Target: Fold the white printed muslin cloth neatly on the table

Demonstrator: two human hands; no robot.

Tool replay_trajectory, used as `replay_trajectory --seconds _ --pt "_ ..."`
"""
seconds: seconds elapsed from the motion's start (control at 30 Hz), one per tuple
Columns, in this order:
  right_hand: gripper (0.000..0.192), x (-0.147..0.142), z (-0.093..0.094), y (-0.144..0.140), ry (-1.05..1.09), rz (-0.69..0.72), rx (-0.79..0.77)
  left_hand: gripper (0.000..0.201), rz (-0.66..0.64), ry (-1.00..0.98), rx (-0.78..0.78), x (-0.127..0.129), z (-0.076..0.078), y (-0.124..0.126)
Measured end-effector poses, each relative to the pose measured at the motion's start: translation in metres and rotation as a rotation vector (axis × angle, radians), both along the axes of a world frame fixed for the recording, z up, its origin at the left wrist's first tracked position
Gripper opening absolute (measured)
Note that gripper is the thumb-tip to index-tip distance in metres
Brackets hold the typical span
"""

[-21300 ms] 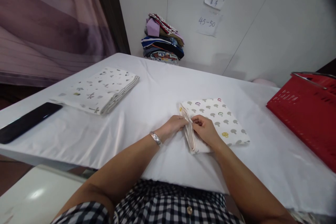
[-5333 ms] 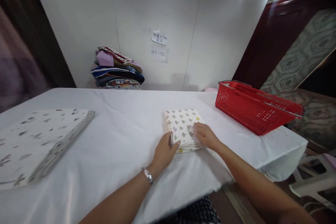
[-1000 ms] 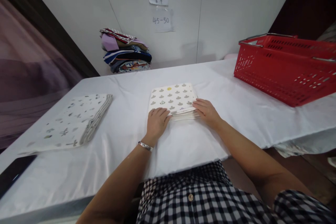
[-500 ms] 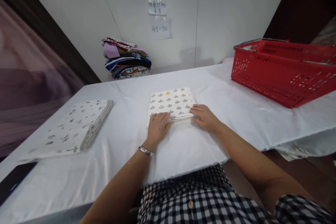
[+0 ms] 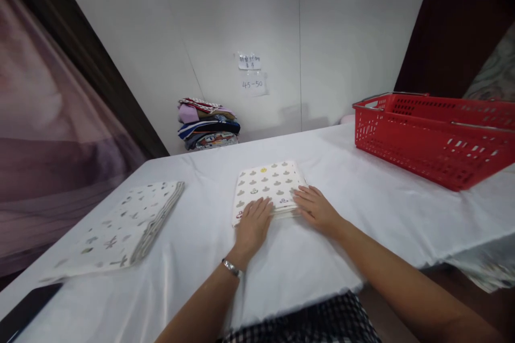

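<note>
Folded cloth (image 5: 269, 185) lay mid-table (image 5: 362, 209); second cloth (image 5: 124, 225) to its left, basket (image 5: 426, 131) right, clothes stack (image 5: 207, 124) behind by wall.

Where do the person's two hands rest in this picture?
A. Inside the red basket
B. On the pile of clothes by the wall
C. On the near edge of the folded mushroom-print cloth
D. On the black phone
C: the left hand and right hand lie flat on the near edge of the folded mushroom-print cloth, away from the red basket.

You face a white panelled wall (image 5: 341, 27) behind the white-clothed table (image 5: 193, 236), with a purple curtain (image 5: 48, 139) on your left.
</note>
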State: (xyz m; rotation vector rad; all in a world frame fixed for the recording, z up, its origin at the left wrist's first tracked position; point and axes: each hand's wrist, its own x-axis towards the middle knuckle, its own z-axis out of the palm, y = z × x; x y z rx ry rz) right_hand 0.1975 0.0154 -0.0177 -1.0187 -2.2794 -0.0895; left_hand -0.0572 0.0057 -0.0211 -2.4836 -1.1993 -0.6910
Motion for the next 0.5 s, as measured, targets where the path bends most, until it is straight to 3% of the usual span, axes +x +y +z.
replay_trajectory --seconds 0.3,0.5 --pt "0.038 -0.028 0.007 -0.012 -0.064 0.003 0.058 0.046 -0.073 0.067 -0.045 -0.002 -0.009 0.003" --pt "0.047 -0.068 0.008 -0.015 -0.108 0.091 0.015 0.034 -0.074 -0.108 -0.124 -0.003 0.004 -0.005"
